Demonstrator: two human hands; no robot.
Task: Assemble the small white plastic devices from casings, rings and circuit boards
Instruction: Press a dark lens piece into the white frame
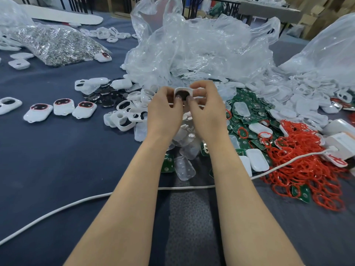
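Both hands hold one white casing with a dark insert above the middle of the table. My left hand grips its left side, and my right hand grips its right side, thumbs pressing on the dark part. Three assembled white devices with red rings lie in a row at the left. Empty white casings are heaped left of my hands. Green circuit boards and a pile of red rings lie to the right.
Crumpled clear plastic bags rise behind the hands. A bag of small metal parts lies at the far left. A white cable runs across the dark cloth near me. White boxes sit at the right edge.
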